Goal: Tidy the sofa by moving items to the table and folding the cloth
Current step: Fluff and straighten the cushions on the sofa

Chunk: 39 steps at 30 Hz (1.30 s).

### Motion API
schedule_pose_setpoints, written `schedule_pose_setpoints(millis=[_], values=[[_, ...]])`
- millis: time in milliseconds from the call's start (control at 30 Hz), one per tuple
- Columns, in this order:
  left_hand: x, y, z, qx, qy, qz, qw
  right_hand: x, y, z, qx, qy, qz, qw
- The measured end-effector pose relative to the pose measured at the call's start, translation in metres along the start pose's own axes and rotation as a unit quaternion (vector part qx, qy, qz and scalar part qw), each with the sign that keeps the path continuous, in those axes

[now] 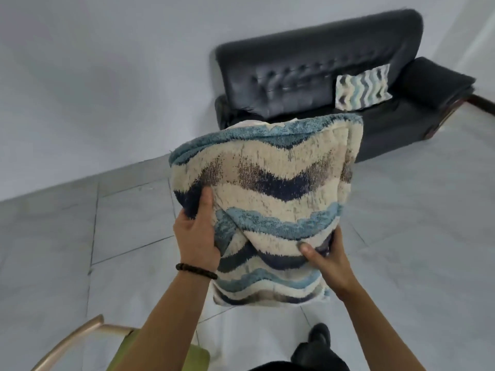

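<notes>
- Both hands hold up a plush bundle in blue, cream and navy wavy stripes (267, 183). It is in the air in front of the person, between the camera and the sofa, and touches neither the floor nor the sofa.
- The left hand (197, 236) grips the bundle's left edge with the thumb on the front; its fingers are hidden behind. A dark bead bracelet (197, 271) is on that wrist.
- The right hand (329, 261) grips the lower right edge, thumb pressed into the pile.
- Can't tell if the bundle is a stuffed cushion or the cloth already folded. A pale bit peeks out behind its top left.
- The black tufted leather sofa (294, 84) stands against the grey wall, well apart from the person.
- One small zigzag-patterned cushion (361, 87) leans on the backrest near the armrest at the picture's right.
- No other loose item shows on the visible seat; the seat's left part is hidden by the bundle.
- No counter is in view. A wooden chair with a green seat (160, 354) sits at bottom left on the grey tile floor (415, 210).
- Progress, as a judgement: probably mid-to-late, with the sofa mostly tidy and the bundle in carry. What's left is setting it down, on the counter if it counts as an item, and possibly the small cushion.
</notes>
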State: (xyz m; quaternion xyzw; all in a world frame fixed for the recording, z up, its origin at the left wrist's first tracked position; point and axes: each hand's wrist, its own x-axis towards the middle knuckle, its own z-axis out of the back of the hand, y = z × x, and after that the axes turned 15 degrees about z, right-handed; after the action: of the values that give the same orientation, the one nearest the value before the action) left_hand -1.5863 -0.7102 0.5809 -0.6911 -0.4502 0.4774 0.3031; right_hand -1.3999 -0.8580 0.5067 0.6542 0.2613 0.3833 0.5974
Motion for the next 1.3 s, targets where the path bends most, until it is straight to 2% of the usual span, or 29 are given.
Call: schedule_pose_setpoints(millis=[133,267,367,500,567,633,700,800,867,900,967,1067,1200,1233,1300], values=[[0.026,0.044,-0.096,0.072,-0.006,-0.015,0.997,0.054,-0.029,0.079,-0.025,-0.068,-0.059,0.996],[0.06,0.071,-0.177,0.173,-0.003,-0.058,0.983,0.115,-0.034,0.143,-0.058,-0.119,-0.045,0.99],[0.087,0.078,-0.215,0.249,-0.005,-0.058,0.967,0.16,-0.03,0.181,-0.094,-0.137,-0.04,0.985],[0.126,0.092,-0.261,0.34,0.003,-0.081,0.937,0.229,-0.037,0.214,-0.144,-0.135,-0.007,0.98],[0.15,0.098,-0.29,0.379,0.005,-0.127,0.917,0.267,-0.044,0.221,-0.167,-0.131,0.013,0.977],[0.18,0.102,-0.325,0.417,0.021,-0.234,0.878,0.306,-0.053,0.227,-0.195,-0.127,0.038,0.972],[0.218,0.107,-0.366,0.458,0.049,-0.34,0.82,0.35,-0.067,0.235,-0.222,-0.116,0.054,0.967],[0.283,0.107,-0.435,0.535,0.075,-0.475,0.695,0.427,-0.086,0.248,-0.272,-0.085,0.069,0.956],[0.33,0.099,-0.484,0.589,0.091,-0.53,0.603,0.482,-0.09,0.257,-0.313,-0.057,0.078,0.945],[0.351,0.092,-0.507,0.616,0.098,-0.537,0.568,0.507,-0.092,0.26,-0.329,-0.043,0.08,0.94],[0.39,0.076,-0.548,0.643,0.112,-0.54,0.532,0.555,-0.091,0.266,-0.358,-0.041,0.101,0.927],[0.44,0.057,-0.608,0.623,0.127,-0.566,0.525,0.625,-0.091,0.277,-0.375,-0.049,0.113,0.919],[0.501,0.063,-0.667,0.583,0.145,-0.544,0.586,0.705,-0.104,0.3,-0.4,-0.009,0.097,0.911],[0.518,0.068,-0.679,0.579,0.145,-0.532,0.601,0.724,-0.113,0.311,-0.43,0.02,0.085,0.899],[0.555,0.08,-0.701,0.577,0.135,-0.501,0.631,0.759,-0.137,0.342,-0.519,0.091,0.022,0.85]])
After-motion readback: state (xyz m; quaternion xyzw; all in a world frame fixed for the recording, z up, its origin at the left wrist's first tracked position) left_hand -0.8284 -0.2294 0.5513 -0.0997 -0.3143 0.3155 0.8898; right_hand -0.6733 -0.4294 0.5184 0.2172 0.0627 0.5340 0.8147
